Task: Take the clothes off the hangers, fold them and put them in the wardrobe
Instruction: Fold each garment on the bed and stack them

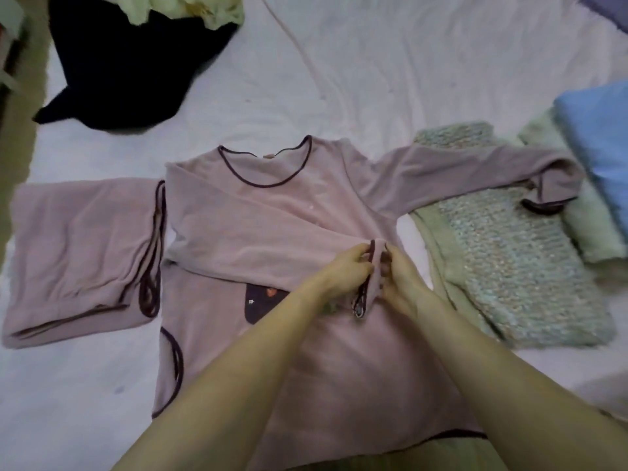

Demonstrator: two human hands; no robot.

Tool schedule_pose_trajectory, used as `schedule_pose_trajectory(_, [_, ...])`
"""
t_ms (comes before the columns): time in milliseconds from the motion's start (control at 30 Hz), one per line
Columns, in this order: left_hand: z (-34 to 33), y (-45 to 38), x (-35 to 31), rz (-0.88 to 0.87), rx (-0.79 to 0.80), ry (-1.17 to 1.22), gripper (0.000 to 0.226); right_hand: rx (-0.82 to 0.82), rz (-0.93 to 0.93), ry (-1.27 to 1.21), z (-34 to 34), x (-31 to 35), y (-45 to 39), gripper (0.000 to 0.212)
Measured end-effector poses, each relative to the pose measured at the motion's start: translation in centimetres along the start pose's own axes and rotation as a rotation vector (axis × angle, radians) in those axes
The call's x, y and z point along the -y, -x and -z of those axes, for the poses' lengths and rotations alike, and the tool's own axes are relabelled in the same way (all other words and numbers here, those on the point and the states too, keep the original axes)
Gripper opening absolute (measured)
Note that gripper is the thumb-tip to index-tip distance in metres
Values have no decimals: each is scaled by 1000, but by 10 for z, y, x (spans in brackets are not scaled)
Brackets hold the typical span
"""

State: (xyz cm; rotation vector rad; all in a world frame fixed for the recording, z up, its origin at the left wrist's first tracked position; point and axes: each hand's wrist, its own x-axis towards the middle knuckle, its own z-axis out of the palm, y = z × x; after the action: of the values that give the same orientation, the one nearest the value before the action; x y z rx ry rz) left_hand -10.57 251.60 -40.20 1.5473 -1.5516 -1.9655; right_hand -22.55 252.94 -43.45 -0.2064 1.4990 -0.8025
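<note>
A mauve long-sleeved top (268, 215) with dark piping lies flat, front up, on the white bed sheet (373, 79). Its left sleeve is folded across the chest. My left hand (343, 270) and my right hand (397, 280) both pinch that sleeve's dark-edged cuff (368, 283) over the middle of the top. The other sleeve (475, 171) stretches out to the right, over a knitted garment. Folded mauve trousers (78, 256) with the same piping lie to the left of the top.
A folded green-blue knitted sweater (509, 273) lies right of the top, with pale green (584, 219) and blue (598, 137) folded fabrics beyond it. A black garment (129, 69) and a yellow-green one (190, 8) lie at the back left. A thin cord (295, 45) crosses the sheet.
</note>
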Motion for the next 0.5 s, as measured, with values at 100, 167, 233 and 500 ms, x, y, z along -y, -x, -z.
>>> schedule_pose_trajectory(100, [-2,-8,8,-4,9,-186,41,-67,-50,-1,2,-1,-6,49])
schedule_pose_trajectory(167, [8,-17,25,-68,-143,-524,41,-175,18,193,5,-13,-16,47])
schedule_pose_trajectory(233, [21,-17,39,-103,-217,-764,47,-272,71,423,8,-22,-20,29])
schedule_pose_trajectory(500, [48,-9,81,76,108,-1290,102,-492,142,706,45,-31,-20,25])
